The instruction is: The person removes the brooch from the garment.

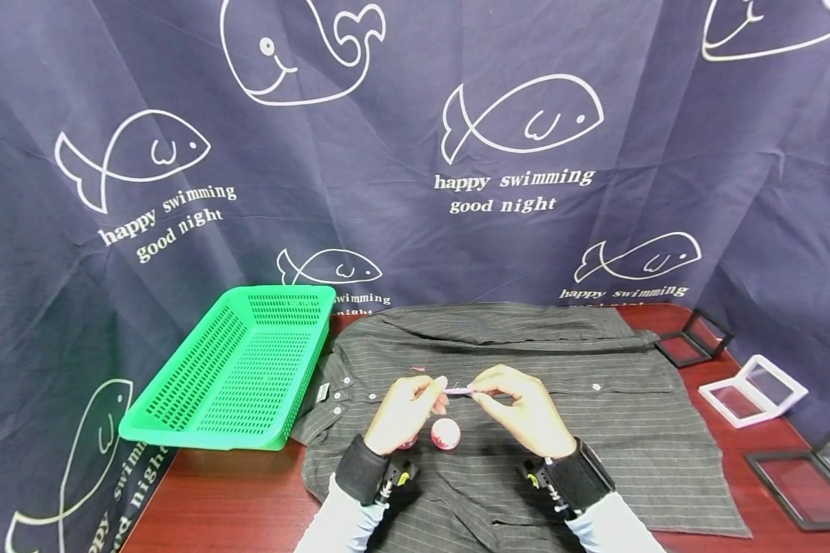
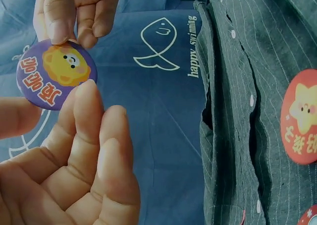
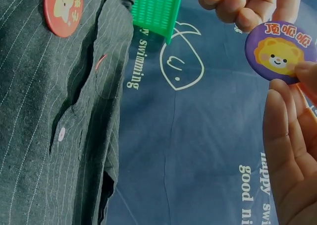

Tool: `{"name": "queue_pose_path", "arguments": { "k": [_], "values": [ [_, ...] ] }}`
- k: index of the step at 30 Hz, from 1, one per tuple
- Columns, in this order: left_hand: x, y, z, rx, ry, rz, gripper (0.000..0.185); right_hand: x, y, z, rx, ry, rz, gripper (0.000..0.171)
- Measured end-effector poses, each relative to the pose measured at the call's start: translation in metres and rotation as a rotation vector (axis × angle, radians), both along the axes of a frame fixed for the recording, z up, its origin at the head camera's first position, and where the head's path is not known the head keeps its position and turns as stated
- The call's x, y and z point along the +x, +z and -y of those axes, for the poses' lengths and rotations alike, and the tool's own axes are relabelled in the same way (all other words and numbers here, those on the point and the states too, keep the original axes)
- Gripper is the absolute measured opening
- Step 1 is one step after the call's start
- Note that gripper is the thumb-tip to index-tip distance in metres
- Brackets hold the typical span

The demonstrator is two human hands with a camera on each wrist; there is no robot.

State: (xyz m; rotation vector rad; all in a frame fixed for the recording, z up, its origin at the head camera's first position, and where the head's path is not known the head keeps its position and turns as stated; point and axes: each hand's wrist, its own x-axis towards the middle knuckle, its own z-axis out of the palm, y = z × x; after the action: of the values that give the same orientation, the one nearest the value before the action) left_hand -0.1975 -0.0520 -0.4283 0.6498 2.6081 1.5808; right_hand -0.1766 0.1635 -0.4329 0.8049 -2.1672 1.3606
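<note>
A round purple button badge (image 2: pixel 59 74) with a yellow lion face is held up over a dark striped shirt (image 1: pixel 622 430). My left hand (image 1: pixel 403 415) pinches one edge of it between thumb and fingers. My right hand (image 1: pixel 522 407) grips the opposite edge the same way. From the head view the badge (image 1: pixel 459 391) appears nearly edge-on. Below the hands, a red badge (image 1: pixel 446 434) with a yellow star figure lies on the shirt. Another red badge (image 1: pixel 408 442) is partly hidden by the left hand.
The buttoned shirt lies spread over a red-brown table (image 1: pixel 221 499). On the left stands a green perforated basket (image 1: pixel 304 384). Along the right edge are a small black frame (image 1: pixel 692 342), a white frame (image 1: pixel 754 390) and a larger dark frame (image 1: pixel 788 491). Behind hangs a blue fish-print curtain (image 1: pixel 401 138).
</note>
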Motion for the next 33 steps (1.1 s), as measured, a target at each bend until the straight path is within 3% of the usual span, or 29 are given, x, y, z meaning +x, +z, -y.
{"name": "queue_pose_path", "arguments": {
  "k": [8,19,27,33],
  "values": [
    [0.0,0.001,0.0,0.067,0.012,0.039,0.034,0.0,0.002,0.002,0.023,-0.002,-0.098,0.023],
    [-0.002,-0.003,-0.002,0.126,0.052,0.067,0.026,0.0,-0.001,0.004,0.045,-0.011,-0.136,0.024],
    [0.005,0.01,-0.004,0.117,0.062,0.073,0.017,-0.002,-0.001,0.003,0.091,-0.02,-0.172,0.028],
    [0.003,0.003,-0.003,0.144,0.076,0.045,0.014,-0.004,0.0,0.002,0.084,-0.002,-0.176,0.029]
  ]
}}
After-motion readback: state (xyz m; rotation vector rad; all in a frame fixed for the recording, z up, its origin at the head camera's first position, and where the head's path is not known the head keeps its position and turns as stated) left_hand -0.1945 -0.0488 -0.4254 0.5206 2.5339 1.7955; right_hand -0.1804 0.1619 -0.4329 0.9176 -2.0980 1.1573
